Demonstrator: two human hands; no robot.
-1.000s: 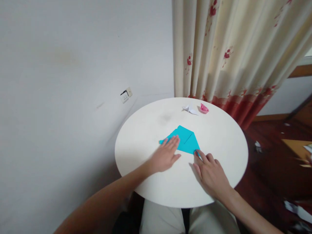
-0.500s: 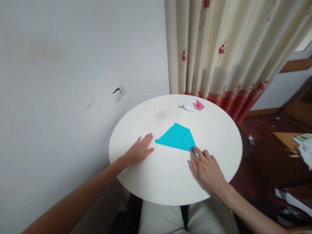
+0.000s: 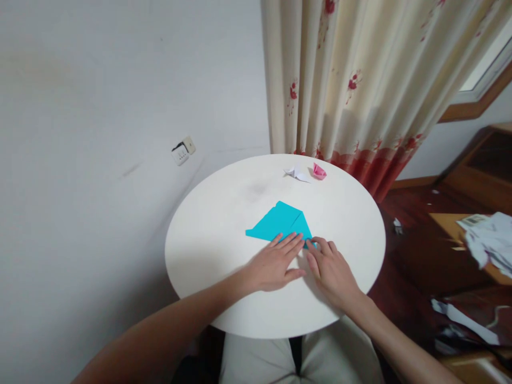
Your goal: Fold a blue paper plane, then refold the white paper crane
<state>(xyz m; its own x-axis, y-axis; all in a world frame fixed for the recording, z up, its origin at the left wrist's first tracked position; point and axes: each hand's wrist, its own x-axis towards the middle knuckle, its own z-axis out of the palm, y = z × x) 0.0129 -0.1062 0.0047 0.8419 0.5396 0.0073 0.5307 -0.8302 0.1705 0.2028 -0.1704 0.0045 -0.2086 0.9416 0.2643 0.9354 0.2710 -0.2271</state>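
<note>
A folded sheet of bright blue paper (image 3: 276, 221) lies flat on the white round table (image 3: 208, 229), with a crease line and a flap on its right side. My left hand (image 3: 276, 264) is spread flat, palm down, its fingertips resting on the paper's near edge and the thumb out to the right. Close beside it, my right hand (image 3: 330, 269) has bent fingers, with the index fingertip pressing the paper's near right corner. Its thumb rests apart from that finger, just short of the edge. The fingers hide part of the near edge.
Toward the table's far side stand a white folded paper piece (image 3: 296, 174) and a pink folded paper piece (image 3: 319, 171). A flowered curtain (image 3: 348, 106) hangs behind. The wall with a socket (image 3: 181, 154) is at left; papers (image 3: 490, 242) lie at right.
My left hand has moved right from the bare tabletop onto the paper's near edge, close to my right hand. The right hand stays at the corner. The view has shifted slightly.
</note>
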